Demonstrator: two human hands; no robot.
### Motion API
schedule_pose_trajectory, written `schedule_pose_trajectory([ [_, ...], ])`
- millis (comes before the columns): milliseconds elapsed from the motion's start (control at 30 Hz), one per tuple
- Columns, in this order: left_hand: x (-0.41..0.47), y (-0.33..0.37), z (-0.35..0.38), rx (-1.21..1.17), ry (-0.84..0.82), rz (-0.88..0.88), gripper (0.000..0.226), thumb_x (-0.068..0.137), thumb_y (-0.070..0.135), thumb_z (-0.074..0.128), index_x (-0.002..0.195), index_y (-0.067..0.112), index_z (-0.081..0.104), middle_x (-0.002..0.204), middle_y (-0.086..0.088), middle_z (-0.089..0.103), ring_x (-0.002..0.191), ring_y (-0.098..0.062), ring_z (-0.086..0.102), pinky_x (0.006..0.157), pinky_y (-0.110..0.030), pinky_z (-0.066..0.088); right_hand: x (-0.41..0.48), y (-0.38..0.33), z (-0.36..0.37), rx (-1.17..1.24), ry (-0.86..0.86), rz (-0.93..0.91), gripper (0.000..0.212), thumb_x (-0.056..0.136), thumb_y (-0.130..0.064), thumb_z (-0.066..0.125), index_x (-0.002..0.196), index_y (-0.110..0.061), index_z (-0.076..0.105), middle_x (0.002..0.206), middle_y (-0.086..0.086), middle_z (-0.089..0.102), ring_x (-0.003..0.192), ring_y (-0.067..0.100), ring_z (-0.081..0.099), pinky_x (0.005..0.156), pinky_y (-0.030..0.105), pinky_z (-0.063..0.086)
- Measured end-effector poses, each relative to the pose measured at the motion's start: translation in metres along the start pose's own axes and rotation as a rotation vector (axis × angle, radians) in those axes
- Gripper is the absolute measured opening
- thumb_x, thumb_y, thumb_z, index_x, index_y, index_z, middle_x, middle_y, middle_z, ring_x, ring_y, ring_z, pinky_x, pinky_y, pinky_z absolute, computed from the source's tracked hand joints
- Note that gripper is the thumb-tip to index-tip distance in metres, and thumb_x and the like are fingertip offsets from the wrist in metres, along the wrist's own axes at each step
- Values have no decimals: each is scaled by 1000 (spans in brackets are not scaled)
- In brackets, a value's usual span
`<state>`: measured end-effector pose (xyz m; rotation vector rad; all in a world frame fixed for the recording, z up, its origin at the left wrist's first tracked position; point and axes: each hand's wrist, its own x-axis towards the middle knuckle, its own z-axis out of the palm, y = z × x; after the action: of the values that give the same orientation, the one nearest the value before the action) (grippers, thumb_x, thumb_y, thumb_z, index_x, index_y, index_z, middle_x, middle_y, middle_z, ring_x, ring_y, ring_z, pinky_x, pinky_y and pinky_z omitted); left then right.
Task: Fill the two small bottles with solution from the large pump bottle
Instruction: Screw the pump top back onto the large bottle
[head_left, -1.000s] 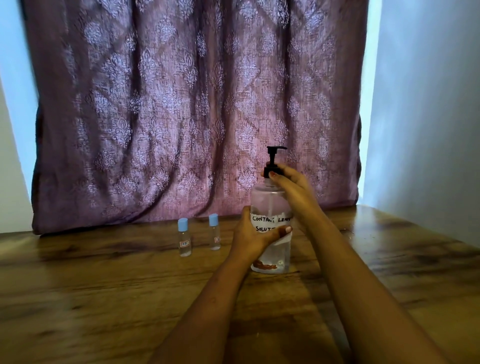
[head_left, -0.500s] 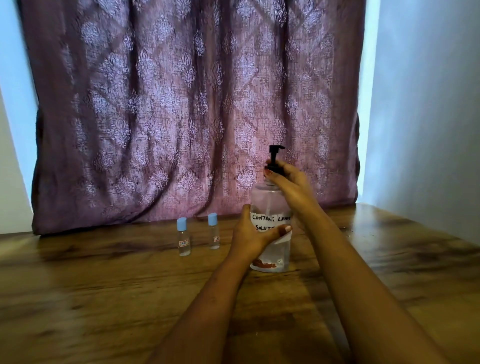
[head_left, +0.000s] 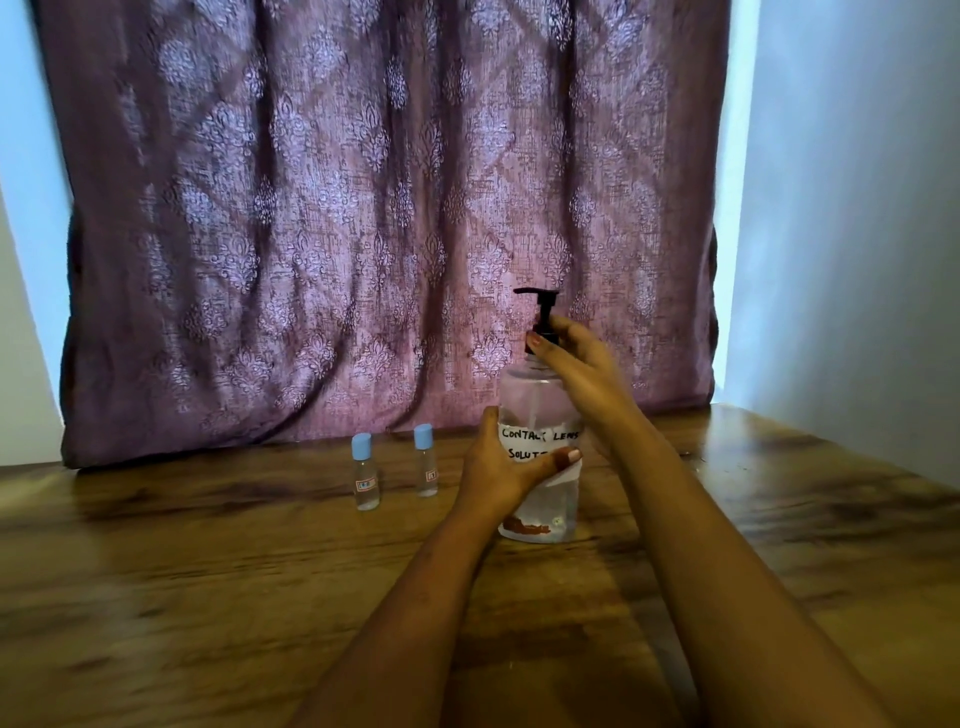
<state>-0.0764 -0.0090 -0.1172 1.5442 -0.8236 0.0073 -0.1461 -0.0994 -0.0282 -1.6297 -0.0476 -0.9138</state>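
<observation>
A large clear pump bottle (head_left: 535, 410) with a white handwritten label stands upright on the wooden table (head_left: 208, 597). Its black pump head (head_left: 540, 301) points its spout to the left. My left hand (head_left: 501, 470) grips the bottle's body, thumb across the label. My right hand (head_left: 576, 364) holds the black collar at the bottle's neck with curled fingers. Two small clear bottles with light blue caps stand capped to the left: one (head_left: 365, 473) nearer me, the other (head_left: 426, 462) closer to the pump bottle.
A mauve patterned curtain (head_left: 363, 208) hangs right behind the table's far edge. A pale wall (head_left: 857, 208) borders the table on the right. Bare wood lies in front of the bottles and to the left.
The pump spout has turned from pointing right to pointing left, as my right hand twisted at the neck. My left hand stays on the bottle. The small bottles have not moved.
</observation>
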Motion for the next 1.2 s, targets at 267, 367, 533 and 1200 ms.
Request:
schedule_pose_trajectory([
  [267, 0, 3, 2, 9, -47, 20, 76, 43, 63, 84, 106, 39, 48, 106, 4, 70, 97, -16, 69, 84, -44, 59, 1, -1, 1, -107, 204, -89, 46, 70, -26, 79, 100, -13, 46, 81, -5, 55, 72, 7, 55, 62, 14, 46],
  [367, 2, 1, 2, -9, -35, 7, 88, 43, 67, 85, 115, 32, 50, 108, 1, 71, 97, -19, 71, 84, -47, 59, -1, -2, 1, -110, 91, -69, 42, 78, -28, 72, 110, -21, 46, 94, -10, 57, 82, 3, 57, 65, 12, 47],
  [533, 0, -2, 0, -45, 3, -32, 89, 40, 65, 87, 113, 30, 50, 107, 0, 71, 96, -21, 71, 82, -48, 60, 0, -1, 0, 48, -44, -26, 19, 88, -11, 59, 107, -16, 60, 95, -7, 65, 88, 8, 62, 72, 13, 48],
  [1200, 1, -2, 0, -53, -19, -18, 83, 48, 53, 90, 117, 28, 52, 108, 0, 72, 96, -18, 72, 83, -48, 60, -2, -4, -2, -43, 52, -51, 24, 81, -11, 68, 104, -8, 62, 91, -2, 68, 85, 9, 65, 78, 18, 54],
])
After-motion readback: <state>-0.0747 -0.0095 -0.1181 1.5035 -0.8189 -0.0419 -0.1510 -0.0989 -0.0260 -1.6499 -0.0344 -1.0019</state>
